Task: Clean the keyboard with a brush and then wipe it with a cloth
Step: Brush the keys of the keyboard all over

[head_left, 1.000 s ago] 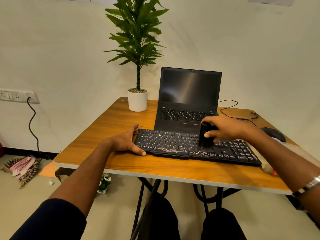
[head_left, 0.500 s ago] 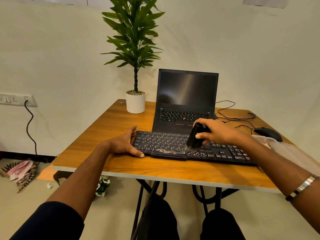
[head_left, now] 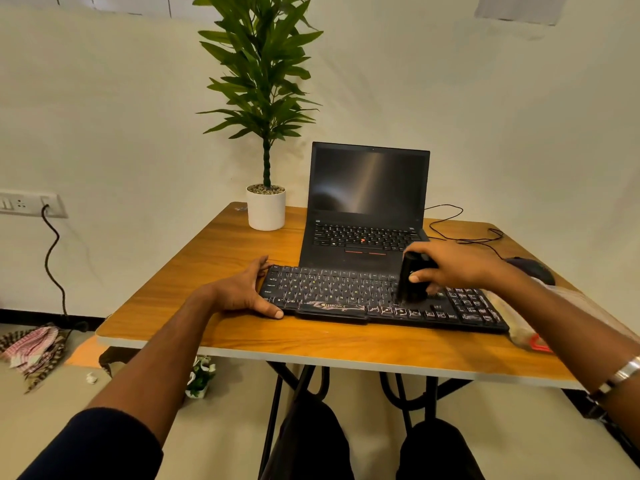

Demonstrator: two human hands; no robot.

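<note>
A black external keyboard [head_left: 339,294] lies across the front of the wooden table [head_left: 311,344]. My right hand [head_left: 453,266] grips a black brush [head_left: 410,278] held nearly upright, its bristles down on the keys right of the keyboard's middle. My left hand [head_left: 244,291] rests flat against the keyboard's left end, thumb along the front edge. A pale cloth [head_left: 519,327] lies at the keyboard's right end, partly hidden by my right forearm.
An open black laptop [head_left: 367,202] stands just behind the keyboard. A potted plant [head_left: 266,206] sits at the back left, a black mouse [head_left: 531,268] and thin cables [head_left: 464,233] at the back right. Rags lie on the floor at left [head_left: 34,351].
The brush has swept right again and stands upright; half a second ago it was tilted and further left on the keys. My left hand has stayed at the keyboard's left end.
</note>
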